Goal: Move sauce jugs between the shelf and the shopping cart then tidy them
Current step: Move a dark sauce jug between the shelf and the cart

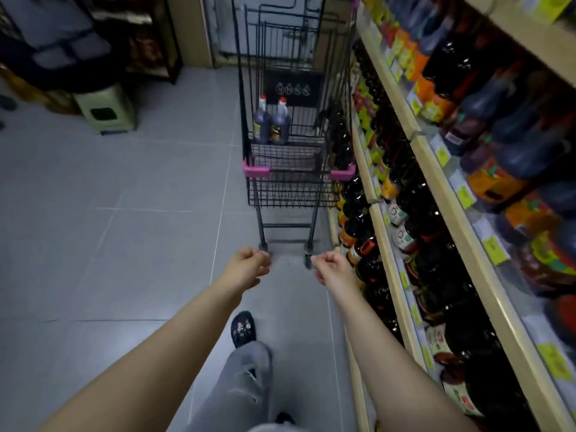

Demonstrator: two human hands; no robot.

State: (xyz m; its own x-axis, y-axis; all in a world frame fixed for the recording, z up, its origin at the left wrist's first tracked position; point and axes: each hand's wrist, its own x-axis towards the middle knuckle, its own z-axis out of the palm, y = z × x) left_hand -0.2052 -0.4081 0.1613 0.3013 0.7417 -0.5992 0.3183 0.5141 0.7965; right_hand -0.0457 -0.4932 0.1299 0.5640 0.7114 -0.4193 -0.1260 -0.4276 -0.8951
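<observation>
Though blurred, yellow jug labels [257,128]

Shopping cart [256,170] — two dark sauce jugs [280,127] upright, left of basket. Shelf [458,226], right — rows of dark bottles [402,145].

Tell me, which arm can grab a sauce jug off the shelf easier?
Right, most likely. The right grip is empty and sits just beside the shelf edge, next to the dark sauce jugs. The left grip is empty too, but farther out over the floor.
</observation>
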